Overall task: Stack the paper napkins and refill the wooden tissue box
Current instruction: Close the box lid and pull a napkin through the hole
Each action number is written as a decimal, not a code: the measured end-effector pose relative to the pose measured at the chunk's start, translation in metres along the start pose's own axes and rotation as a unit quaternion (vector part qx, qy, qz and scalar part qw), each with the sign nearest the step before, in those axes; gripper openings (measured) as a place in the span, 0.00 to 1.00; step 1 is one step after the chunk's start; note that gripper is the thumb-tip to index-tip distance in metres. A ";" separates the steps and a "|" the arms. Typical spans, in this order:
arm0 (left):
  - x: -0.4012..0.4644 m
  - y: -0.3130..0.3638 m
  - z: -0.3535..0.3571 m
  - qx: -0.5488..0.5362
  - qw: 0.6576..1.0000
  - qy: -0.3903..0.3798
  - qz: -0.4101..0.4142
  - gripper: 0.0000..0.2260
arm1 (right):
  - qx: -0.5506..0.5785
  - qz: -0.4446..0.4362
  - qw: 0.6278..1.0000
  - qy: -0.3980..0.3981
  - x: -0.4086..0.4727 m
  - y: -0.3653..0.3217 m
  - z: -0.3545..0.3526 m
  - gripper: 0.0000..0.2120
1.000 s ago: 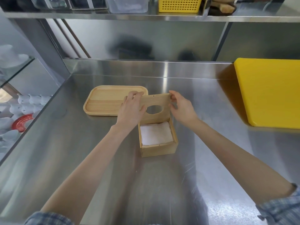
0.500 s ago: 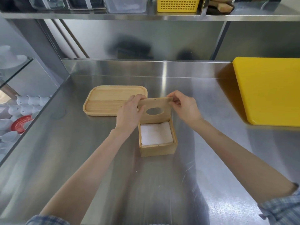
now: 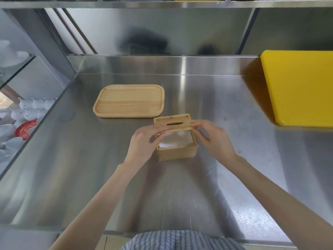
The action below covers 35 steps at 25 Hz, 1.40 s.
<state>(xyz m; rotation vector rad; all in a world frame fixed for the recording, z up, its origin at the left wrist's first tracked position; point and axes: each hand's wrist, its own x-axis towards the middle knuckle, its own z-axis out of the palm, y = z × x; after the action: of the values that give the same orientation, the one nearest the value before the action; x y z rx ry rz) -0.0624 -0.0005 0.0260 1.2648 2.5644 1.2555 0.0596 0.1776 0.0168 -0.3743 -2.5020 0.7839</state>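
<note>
The wooden tissue box (image 3: 177,153) stands on the steel counter, with a stack of white paper napkins (image 3: 175,140) inside. Its wooden lid (image 3: 173,122), with an oval slot, lies nearly flat over the far half of the box, its near edge slightly raised. My left hand (image 3: 142,143) pinches the lid's near left corner. My right hand (image 3: 214,139) pinches its near right corner. The near part of the napkins shows under the lid.
An empty wooden tray (image 3: 129,101) lies just behind and left of the box. A yellow cutting board (image 3: 299,87) leans at the right. White cups (image 3: 27,109) sit below the counter's left edge. A steel shelf (image 3: 162,4) runs overhead.
The lid went from standing upright at the box's back edge to lying nearly flat over the box. Both hands came down and toward me with it.
</note>
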 end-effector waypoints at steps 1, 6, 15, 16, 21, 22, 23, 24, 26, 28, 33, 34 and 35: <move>-0.005 -0.005 0.003 0.016 0.999 -0.004 0.028 0.10 | -0.003 -0.003 1.000 0.000 -0.007 0.002 0.003 0.07; -0.020 -0.022 0.018 0.065 0.996 -0.020 0.056 0.15 | -0.037 -0.015 0.999 0.012 -0.025 0.005 0.015 0.11; -0.027 -0.030 0.023 0.108 0.991 -0.039 0.066 0.15 | -0.071 -0.012 0.997 -0.009 -0.040 0.008 0.025 0.14; -0.026 -0.031 0.023 0.108 0.991 -0.040 0.065 0.15 | -0.068 -0.008 0.998 -0.008 -0.040 0.007 0.026 0.15; -0.026 -0.034 0.023 0.098 0.992 -0.053 0.059 0.16 | -0.055 0.003 0.998 0.000 -0.042 0.005 0.028 0.15; -0.025 -0.035 0.023 0.096 0.992 -0.057 0.056 0.16 | -0.053 0.006 0.999 0.004 -0.042 0.004 0.029 0.15; -0.025 -0.035 0.022 0.093 0.992 -0.060 0.053 0.16 | -0.052 0.007 0.999 0.009 -0.043 0.004 0.030 0.15; -0.024 -0.035 0.023 0.091 0.993 -0.063 0.049 0.14 | -0.053 0.007 0.998 0.011 -0.043 0.004 0.031 0.15; -0.024 -0.035 0.023 0.084 0.993 -0.063 0.045 0.11 | -0.056 0.002 0.998 0.013 -0.044 0.005 0.032 0.15; -0.025 -0.035 0.024 0.076 0.994 -0.062 0.047 0.11 | -0.058 -0.002 0.998 0.011 -0.044 0.006 0.033 0.14; -0.026 -0.028 0.023 0.044 0.998 -0.043 0.008 0.14 | -0.054 -0.003 0.998 0.010 -0.042 0.007 0.034 0.10; -0.026 -0.024 0.023 0.035 0.999 -0.032 -0.007 0.14 | -0.052 -0.006 0.999 0.009 -0.040 0.007 0.033 0.10; -0.026 -0.022 0.022 0.023 0.999 -0.020 -0.025 0.13 | -0.052 -0.008 0.999 0.007 -0.038 0.006 0.031 0.11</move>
<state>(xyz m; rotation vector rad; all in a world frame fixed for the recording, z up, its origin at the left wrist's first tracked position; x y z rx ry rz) -0.0518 -0.0111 -0.0121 1.2122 2.5952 1.1576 0.0756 0.1533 -0.0226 -0.3931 -2.5360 0.6439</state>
